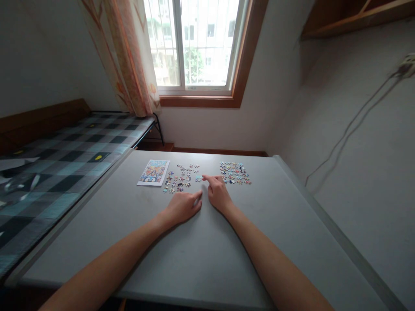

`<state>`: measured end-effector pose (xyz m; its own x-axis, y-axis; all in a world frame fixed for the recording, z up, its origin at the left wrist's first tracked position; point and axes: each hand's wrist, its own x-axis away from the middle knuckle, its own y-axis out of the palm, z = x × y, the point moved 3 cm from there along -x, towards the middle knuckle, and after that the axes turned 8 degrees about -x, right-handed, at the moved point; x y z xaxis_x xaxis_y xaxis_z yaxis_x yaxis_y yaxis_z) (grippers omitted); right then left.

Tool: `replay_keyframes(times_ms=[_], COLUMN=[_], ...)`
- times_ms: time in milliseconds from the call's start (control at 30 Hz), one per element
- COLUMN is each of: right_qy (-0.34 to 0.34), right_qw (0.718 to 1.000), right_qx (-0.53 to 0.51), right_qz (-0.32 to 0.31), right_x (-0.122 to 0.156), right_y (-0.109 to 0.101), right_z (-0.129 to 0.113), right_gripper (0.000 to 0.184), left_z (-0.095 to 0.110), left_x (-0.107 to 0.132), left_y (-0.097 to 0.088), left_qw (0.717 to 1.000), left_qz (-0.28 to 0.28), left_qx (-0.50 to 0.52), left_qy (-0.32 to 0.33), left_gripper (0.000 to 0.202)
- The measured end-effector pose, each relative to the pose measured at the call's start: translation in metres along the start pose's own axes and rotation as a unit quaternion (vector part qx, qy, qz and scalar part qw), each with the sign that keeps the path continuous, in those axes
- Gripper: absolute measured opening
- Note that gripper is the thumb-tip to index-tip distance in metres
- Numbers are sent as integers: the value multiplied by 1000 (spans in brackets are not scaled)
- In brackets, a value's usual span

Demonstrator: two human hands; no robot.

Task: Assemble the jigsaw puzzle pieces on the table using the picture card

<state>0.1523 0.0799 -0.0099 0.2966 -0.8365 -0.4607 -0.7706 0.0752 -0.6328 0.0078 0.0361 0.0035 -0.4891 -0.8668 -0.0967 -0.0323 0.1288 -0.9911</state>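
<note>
A small joined patch of pale blue jigsaw puzzle pieces (pixel 198 178) lies on the grey table. My right hand (pixel 219 193) reaches it from the right, its index fingertip on the patch's right edge and apparently holding a puzzle piece there; the fingertip covers most of that piece. Just below the patch rests my left hand (pixel 185 204), its index finger extended, the other fingers loosely bent, and nothing visible in it. Loose puzzle pieces (pixel 179 179) are spread left of the patch. Another group of loose pieces (pixel 236 173) lies to the right, partly behind my right hand.
A colourful printed picture sheet (pixel 154 172) lies left of the pieces on the table (pixel 191 255). A bed with a checked cover (pixel 81 149) stands along the left side. Beyond the table are a window (pixel 197 47) and curtain (pixel 126 56); a cable (pixel 346 129) hangs on the right wall.
</note>
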Motion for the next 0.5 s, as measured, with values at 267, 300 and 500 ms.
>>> replay_keyframes(times_ms=[267,300,500], right_qy=[-11,-7,2], right_qw=[995,995,993], right_qx=[53,55,70], right_qz=[-83,-85,-91], right_x=[0,0,-1], right_y=[7,7,8], right_z=[-5,-4,-4], right_gripper=[61,60,57], left_z=[0,0,0], left_x=[0,-1,0], left_y=[1,1,2], left_qw=[1000,1000,1000], left_qz=[2,1,3], left_qx=[10,11,9], left_qy=[-1,-2,0], left_gripper=[40,39,40])
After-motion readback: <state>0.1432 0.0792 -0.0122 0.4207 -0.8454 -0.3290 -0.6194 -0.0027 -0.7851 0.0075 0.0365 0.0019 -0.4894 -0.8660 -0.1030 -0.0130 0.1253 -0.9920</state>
